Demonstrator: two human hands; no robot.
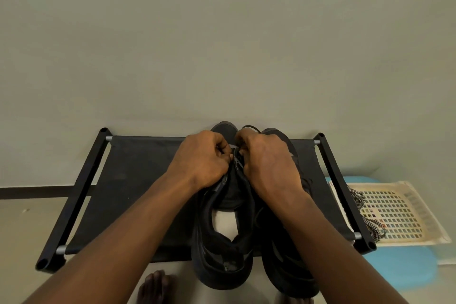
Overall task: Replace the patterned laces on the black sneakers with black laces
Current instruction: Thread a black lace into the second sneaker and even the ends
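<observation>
On the black rack (138, 180) stand the 2 black sneakers (222, 276). The left hand (202, 155) and right hand (266, 160) are both curled, pinching what seems to be the black lace (250, 128) at the left shoe's eyelets. Pulling both ends evenly would keep it flat. Knuckles hide the eyelets. The patterned laces (357, 198) lie in the basket (407, 217).

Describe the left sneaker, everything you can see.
Left sneaker: black, matte upper, pale insole showing through the open collar. It lies on the black rack, toe to the wall, heel overhanging the front edge, beside the right sneaker. Left hand and right hand grip it near the eyelets, fingers curled; lacing is hidden.
</observation>
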